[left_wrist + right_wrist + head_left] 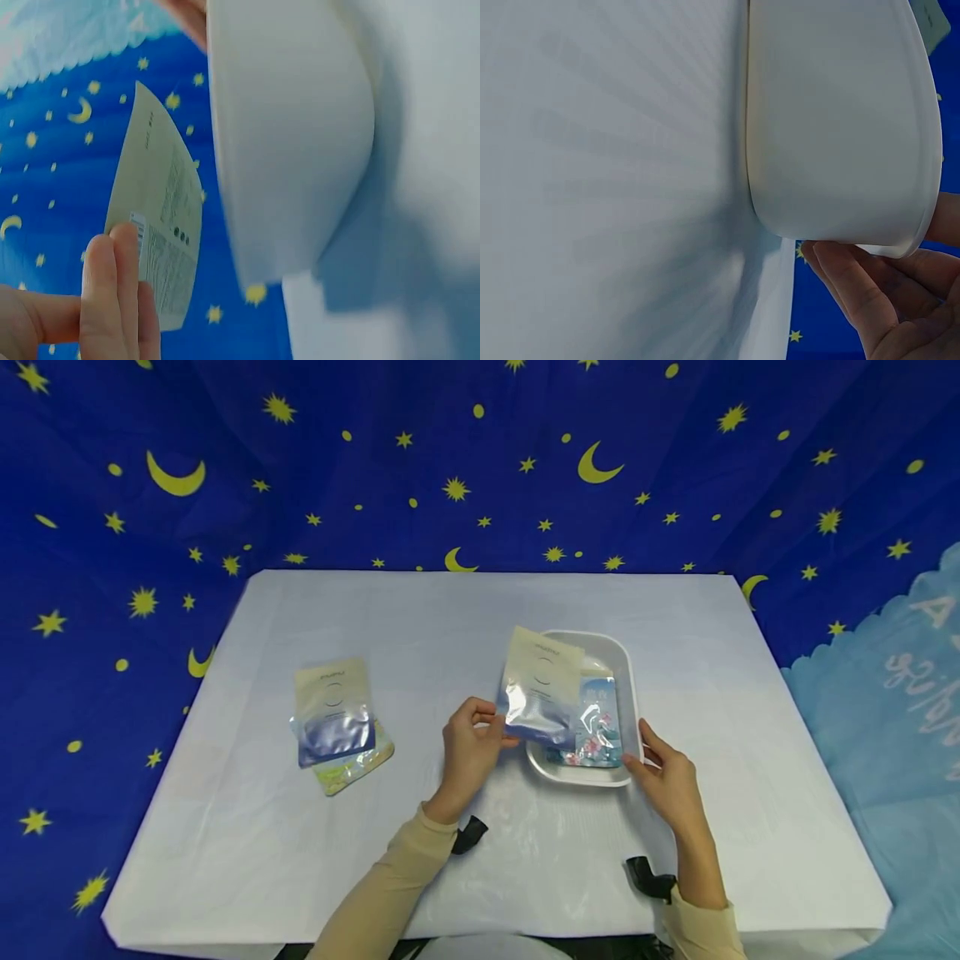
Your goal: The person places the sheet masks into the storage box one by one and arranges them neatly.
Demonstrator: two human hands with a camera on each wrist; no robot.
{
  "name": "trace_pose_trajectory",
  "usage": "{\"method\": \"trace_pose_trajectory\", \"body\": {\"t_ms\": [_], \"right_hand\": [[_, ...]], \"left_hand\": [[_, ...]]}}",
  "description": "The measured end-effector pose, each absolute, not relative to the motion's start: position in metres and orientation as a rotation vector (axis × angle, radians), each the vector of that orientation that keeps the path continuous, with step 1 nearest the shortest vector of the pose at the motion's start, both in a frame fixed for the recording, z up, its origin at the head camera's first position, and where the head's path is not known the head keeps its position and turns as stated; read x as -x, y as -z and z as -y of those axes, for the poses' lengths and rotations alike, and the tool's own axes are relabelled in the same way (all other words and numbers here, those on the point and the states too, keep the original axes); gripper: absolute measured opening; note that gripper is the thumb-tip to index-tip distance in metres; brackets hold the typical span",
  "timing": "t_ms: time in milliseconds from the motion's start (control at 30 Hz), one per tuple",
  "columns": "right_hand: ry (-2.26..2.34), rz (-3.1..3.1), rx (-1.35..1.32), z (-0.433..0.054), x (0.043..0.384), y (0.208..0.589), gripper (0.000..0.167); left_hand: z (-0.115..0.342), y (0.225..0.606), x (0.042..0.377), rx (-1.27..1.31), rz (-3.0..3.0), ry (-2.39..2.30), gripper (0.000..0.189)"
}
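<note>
A flat foil packet, cream at the top and shiny blue below, is pinched at its lower left corner by my left hand. It is tilted over the left part of a white plastic tray. Inside the tray lies a blue packet with pink flowers, partly covered by the held one. My right hand grips the tray's right rim, thumb on top. In the left wrist view the held packet's printed back shows beside the tray wall. Curled fingers sit at the tray's edge in the right wrist view.
On the left of the white table lies another cream-and-blue packet over a yellow-green packet. A blue cloth with stars and moons hangs behind the table. Light blue fabric hangs at the right.
</note>
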State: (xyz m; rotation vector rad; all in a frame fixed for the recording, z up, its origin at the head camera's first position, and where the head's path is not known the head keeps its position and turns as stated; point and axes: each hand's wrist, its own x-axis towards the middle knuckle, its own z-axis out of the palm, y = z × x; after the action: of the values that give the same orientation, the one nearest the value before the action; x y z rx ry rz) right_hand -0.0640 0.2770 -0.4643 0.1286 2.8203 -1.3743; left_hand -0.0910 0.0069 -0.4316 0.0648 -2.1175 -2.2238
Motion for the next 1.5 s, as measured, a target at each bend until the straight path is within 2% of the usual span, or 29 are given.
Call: {"method": "trace_pose_trajectory", "body": {"t_ms": [400, 733, 900, 1233, 1500], "right_hand": [[1.409, -2.825, -0.121, -0.275, 0.064, 0.463, 0.062], [1.488, -2.801, -0.112, -0.273, 0.063, 0.462, 0.062], [1.536, -2.796, -0.108, -0.273, 0.063, 0.462, 0.061], [1.506, -2.782, -0.137, -0.274, 0.064, 0.461, 0.061], [1.526, -2.787, -0.111, -0.276, 0.064, 0.462, 0.061]], "left_hand": [[-0.05, 0.441, 0.086, -0.047, 2.319, 2.013, 0.006], [-0.063, 0.444, 0.081, 0.211, 2.52, 1.915, 0.02], [-0.058, 0.444, 0.081, 0.284, 2.494, 1.889, 0.016], [-0.023, 0.435, 0.081, 0.173, 2.494, 1.892, 0.014], [0.064, 0.432, 0.074, -0.241, 2.435, 1.54, 0.012]]}}
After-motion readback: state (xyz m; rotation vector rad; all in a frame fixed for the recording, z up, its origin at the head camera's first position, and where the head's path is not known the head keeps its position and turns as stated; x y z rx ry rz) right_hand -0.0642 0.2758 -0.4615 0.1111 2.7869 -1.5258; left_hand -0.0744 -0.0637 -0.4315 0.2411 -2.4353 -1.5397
